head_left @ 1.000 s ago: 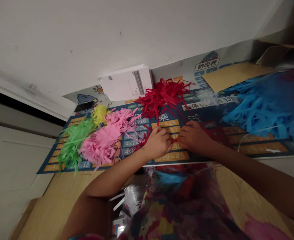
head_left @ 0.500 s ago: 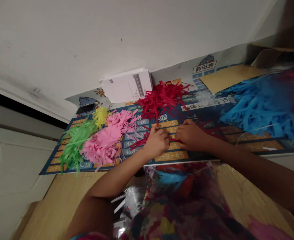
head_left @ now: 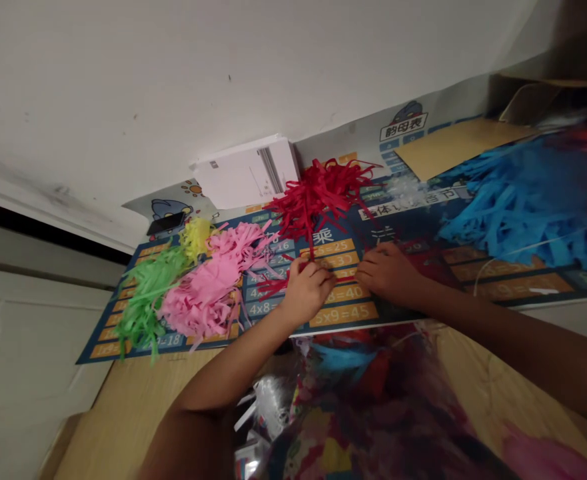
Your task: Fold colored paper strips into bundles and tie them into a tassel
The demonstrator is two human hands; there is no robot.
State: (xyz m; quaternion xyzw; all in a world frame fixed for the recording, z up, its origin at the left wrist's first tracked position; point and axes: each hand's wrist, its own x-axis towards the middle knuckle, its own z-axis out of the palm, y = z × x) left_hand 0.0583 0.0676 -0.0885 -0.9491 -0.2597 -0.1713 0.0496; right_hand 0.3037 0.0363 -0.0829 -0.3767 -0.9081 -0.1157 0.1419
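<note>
My left hand (head_left: 307, 288) is closed on a red tissue-paper tassel; its fringe (head_left: 273, 285) sticks out past the fingers to the left. A thin red strand (head_left: 344, 278) runs across to my right hand (head_left: 389, 275), whose fingers are curled round its other end. Both hands rest low over a blue printed multiplication chart (head_left: 346, 313). Just beyond them lies a heap of red paper tassels (head_left: 320, 193), one strand hanging down toward my left hand. What sits inside each grip is hidden by the fingers.
Pink (head_left: 203, 287), green (head_left: 148, 287) and yellow (head_left: 196, 239) tassels lie at left. Large blue fringe (head_left: 528, 207) and a tan card (head_left: 458, 148) are at right. A white box (head_left: 246, 175) leans by the wall, with a dark phone-like object (head_left: 166, 224) near it.
My hands have drawn slightly apart, so more of the red strand shows between them. The view has shifted a little; the tassel heaps stay put.
</note>
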